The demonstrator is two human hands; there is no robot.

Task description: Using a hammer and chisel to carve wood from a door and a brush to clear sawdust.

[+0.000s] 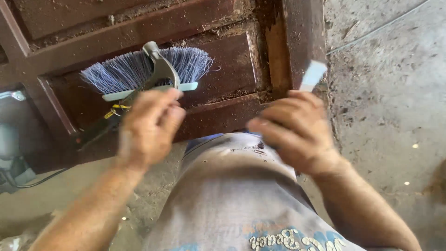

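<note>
Looking down past a grey shirt (232,195) with pale printed lettering at its hem, the head view shows both of the person's bare hands raised in front of the body, each somewhat blurred.

At about four o'clock from centre, the right hand (290,132) is curled shut around a thin pale-blue strip (312,75), perhaps a scraper blade or a folded abrasive sheet; its kind cannot be told. The strip juts up out of the fist toward one o'clock, its tip just beside the right-hand edge of the door.

At about eight o'clock, the left hand (148,128) has its fingers bent loosely together. Whether it grips anything cannot be told. Its fingertips lie at the base of a broom head (146,69) and may touch it.

Beyond the hands, toward eleven o'clock, that broom head rests on a dark brown panelled wooden door (223,60) laid flat, blue-grey bristles fanned upward, a grey socket at its middle and a dark handle (95,130) with a yellow tag running to eight o'clock.

Dust and crumbs lie in the door's grooves. Bare concrete floor (385,102) spreads at three o'clock, and a grey machine (11,153) with a black cable sits at nine o'clock.
</note>
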